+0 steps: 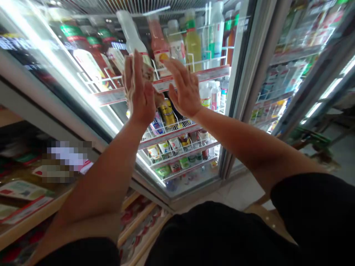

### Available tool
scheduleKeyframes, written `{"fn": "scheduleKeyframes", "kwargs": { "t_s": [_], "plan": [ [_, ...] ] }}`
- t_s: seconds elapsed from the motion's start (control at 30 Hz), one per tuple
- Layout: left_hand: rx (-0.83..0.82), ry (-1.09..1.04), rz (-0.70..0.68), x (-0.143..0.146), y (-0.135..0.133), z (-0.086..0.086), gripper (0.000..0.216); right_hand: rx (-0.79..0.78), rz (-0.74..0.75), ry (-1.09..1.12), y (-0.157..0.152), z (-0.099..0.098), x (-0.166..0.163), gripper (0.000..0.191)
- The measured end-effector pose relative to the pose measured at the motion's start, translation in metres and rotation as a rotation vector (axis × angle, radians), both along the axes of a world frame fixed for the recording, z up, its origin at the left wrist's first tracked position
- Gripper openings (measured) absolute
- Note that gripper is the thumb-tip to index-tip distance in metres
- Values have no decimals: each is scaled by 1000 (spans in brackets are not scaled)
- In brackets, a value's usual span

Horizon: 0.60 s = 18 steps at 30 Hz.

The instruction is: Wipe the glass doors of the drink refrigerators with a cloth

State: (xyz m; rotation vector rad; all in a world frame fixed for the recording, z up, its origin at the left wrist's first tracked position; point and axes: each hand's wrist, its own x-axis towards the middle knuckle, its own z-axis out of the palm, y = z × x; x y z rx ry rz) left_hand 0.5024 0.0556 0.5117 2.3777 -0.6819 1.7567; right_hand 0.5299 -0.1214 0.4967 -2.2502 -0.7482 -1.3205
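My left hand point(140, 92) is raised against the glass door of a lit drinks cooler, fingers straight and pointing up. What looks like its reflection shows in the glass right beside it. To its right, my right hand point(186, 88) is spread at the same door, fingers stretched out, palm toward the glass. Neither hand holds anything; whether the right palm touches the pane is hard to tell. Behind the glass, near my fingers, stand a pink drink bottle point(159, 38), a pale clear bottle point(131, 32) and a yellow-green bottle point(193, 42). A gold can point(168, 114) sits lower down.
The cooler's metal door frame point(251, 77) runs down the right, with another stocked cooler point(288, 70) beyond. Wooden shelves point(36, 218) with packaged goods stand close on the left. Pale floor point(244, 188) shows below.
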Motion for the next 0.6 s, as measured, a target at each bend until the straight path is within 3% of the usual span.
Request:
{"fn": "scheduleKeyframes", "kwargs": {
  "t_s": [0.13, 0.2, 0.3, 0.37, 0.43, 0.53, 0.6],
  "plan": [
    [-28, 127, -11, -18, -25, -5, 69, -42, 122, 21, 38, 17, -30, 95],
    [0, 95, -28, -26, -10, -1, 69, -52, 128, 35, 44, 15, -33, 98],
    [178, -76, 7, -25, 41, 11, 66, -89, 137, -22, 41, 18, -25, 79],
    [257, -220, 121, -13, 79, 18, 64, -184, 146, -86, 38, 38, -14, 62],
    [279, -306, 178, 2, 107, 21, 73, -302, 117, -98, 38, 74, 2, 56],
    [269, -329, 245, 16, 123, 18, 79, -208, 48, -100, 45, 123, 23, 52],
    [250, -335, 297, 17, 121, 13, 74, -134, -27, -117, 52, 130, 31, 53]
  ]
}}
